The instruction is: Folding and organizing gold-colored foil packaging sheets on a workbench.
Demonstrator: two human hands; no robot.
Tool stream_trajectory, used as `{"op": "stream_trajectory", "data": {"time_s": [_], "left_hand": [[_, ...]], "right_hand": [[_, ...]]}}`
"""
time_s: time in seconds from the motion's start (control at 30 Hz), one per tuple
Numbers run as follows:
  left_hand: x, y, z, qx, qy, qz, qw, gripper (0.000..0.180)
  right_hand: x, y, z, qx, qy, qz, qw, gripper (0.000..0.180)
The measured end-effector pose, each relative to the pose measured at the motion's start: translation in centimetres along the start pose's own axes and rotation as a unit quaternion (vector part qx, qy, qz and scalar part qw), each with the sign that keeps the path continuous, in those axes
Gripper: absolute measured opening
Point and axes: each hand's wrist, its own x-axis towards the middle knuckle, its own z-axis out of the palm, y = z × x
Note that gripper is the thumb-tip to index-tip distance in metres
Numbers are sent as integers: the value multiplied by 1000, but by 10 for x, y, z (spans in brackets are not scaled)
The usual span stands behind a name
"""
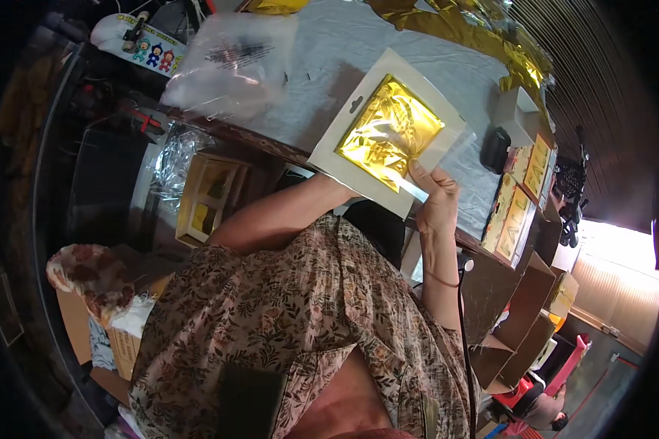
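A white hang card [328, 151] with a folded gold foil packet [390, 135] on its front is held tilted over the table's near edge. My right hand [438, 196] grips its lower right edge, thumb on the front beside the foil. A whitish strip [413, 190] shows next to that thumb. Clear plastic [458, 146] sticks out past the card's right side. My left hand [334, 188] reaches behind the card's lower left edge; its fingers are hidden there.
The table [322, 36] has a pale cloth cover. On it lie a clear plastic bag [231, 66], gold foil sheeting [454, 36], a white open box [516, 115], a dark case [495, 148] and printed boxes [511, 223]. Cardboard boxes [516, 314] stand at right; another person [545, 406] is beyond.
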Motion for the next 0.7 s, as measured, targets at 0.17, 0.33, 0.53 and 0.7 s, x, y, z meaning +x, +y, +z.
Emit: {"op": "stream_trajectory", "data": {"time_s": [0.17, 0.33, 0.53, 0.7], "left_hand": [[2, 10, -16, 111, -107, 93, 984, 38], [-11, 80, 45, 213, 47, 1, 976, 67], [18, 160, 82, 574, -121, 73, 806, 71], [40, 129, 127, 713, -150, -99, 677, 58]], "right_hand": [[-3, -7, 13, 33, -2, 10, 999, 16], [0, -42, -10, -41, -50, 12, 998, 11], [5, -95, -21, -253, -131, 7, 959, 18], [19, -98, -22, -325, -191, -10, 926, 24]]}}
